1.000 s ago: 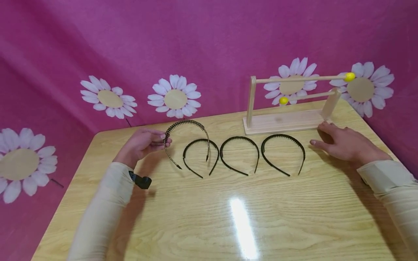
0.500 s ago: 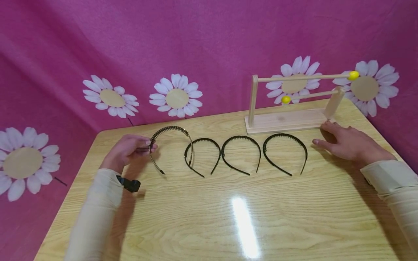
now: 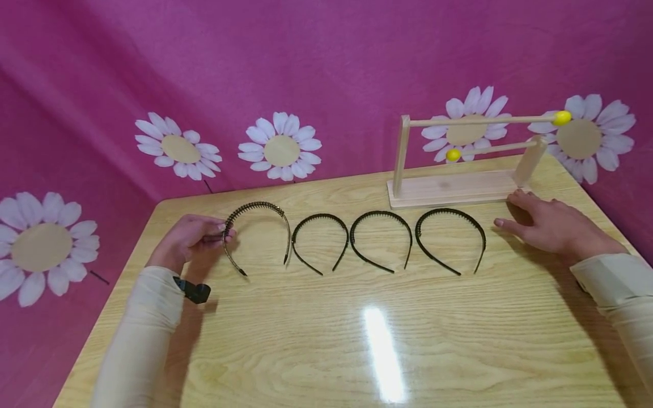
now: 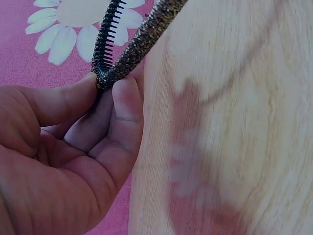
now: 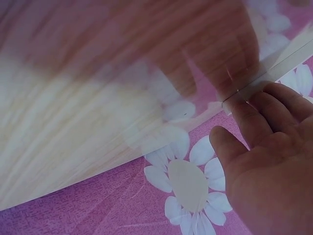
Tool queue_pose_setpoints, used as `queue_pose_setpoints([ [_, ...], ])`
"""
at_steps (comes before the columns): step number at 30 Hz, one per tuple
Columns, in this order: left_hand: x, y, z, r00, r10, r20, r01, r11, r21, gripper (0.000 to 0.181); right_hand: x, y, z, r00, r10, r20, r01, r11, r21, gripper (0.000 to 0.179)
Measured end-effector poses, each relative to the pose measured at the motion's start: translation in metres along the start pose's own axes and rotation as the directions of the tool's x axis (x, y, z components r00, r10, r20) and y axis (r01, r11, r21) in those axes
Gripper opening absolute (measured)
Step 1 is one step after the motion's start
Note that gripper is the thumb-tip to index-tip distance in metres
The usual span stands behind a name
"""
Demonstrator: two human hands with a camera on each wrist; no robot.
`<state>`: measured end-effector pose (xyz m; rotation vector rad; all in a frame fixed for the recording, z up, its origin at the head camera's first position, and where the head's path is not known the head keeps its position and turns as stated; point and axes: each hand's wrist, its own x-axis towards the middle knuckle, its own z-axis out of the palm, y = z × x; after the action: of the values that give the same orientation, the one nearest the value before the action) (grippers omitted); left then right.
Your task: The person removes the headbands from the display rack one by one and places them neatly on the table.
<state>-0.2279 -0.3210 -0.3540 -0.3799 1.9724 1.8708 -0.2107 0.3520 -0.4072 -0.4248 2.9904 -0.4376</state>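
My left hand (image 3: 189,238) pinches a glittery dark-gold toothed headband (image 3: 256,204) by its left side. In the left wrist view, thumb and fingertips meet on this headband (image 4: 146,36), and black comb teeth line its inside. It stands at the left end of a row, beside three black toothed headbands: one nearest it (image 3: 321,216), a middle one (image 3: 380,213) and one at the right (image 3: 449,211). My right hand (image 3: 553,226) is spread low over the table, its fingertips right at the near right corner of a wooden stand's base (image 3: 454,190).
The stand carries an upper rod (image 3: 484,120) and a lower rod (image 3: 492,149), each tipped with a yellow knob. A pink curtain (image 3: 347,68) with white daisies hangs behind the wooden table (image 3: 285,334). Light reflects off the tabletop near the front.
My left hand has carried the glittery headband left and slightly lower, from overlapping the first black headband to beside it. My right hand has stayed by the stand; the head view has shifted slightly.
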Motion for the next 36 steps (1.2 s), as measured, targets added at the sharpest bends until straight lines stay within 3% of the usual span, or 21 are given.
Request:
queue_pose_setpoints([
  [7, 0.000, 0.001, 0.002, 1.000, -0.013, -0.022, 0.015, 0.997, 0.069, 0.035, 0.000, 0.000, -0.001, 1.000, 0.009, 0.007, -0.009, 1.000, 0.006, 0.047],
  [15, 0.005, 0.000, 0.005, 0.996, 0.025, -0.086, -0.005, 0.974, 0.228, 0.040, -0.001, 0.001, -0.002, 1.000, 0.017, -0.008, -0.017, 1.000, -0.003, 0.046],
  [23, 0.008, 0.000, 0.007, 0.996, -0.012, -0.083, 0.029, 0.979, 0.201, 0.039, 0.002, -0.001, -0.002, 1.000, 0.013, -0.007, -0.013, 1.000, -0.013, 0.046],
  [28, 0.007, -0.003, 0.006, 0.996, 0.011, -0.092, 0.009, 0.977, 0.215, 0.039, 0.002, -0.001, -0.002, 1.000, 0.016, 0.004, -0.016, 1.000, -0.016, 0.047],
  [32, 0.006, -0.009, 0.005, 0.990, 0.047, -0.132, -0.006, 0.957, 0.292, 0.038, 0.001, -0.001, -0.001, 1.000, 0.017, 0.008, -0.017, 1.000, -0.017, 0.047],
  [36, 0.005, -0.016, 0.003, 0.986, 0.083, -0.144, -0.019, 0.917, 0.398, 0.036, 0.002, 0.000, -0.001, 1.000, 0.024, 0.010, -0.024, 0.999, -0.022, 0.047],
])
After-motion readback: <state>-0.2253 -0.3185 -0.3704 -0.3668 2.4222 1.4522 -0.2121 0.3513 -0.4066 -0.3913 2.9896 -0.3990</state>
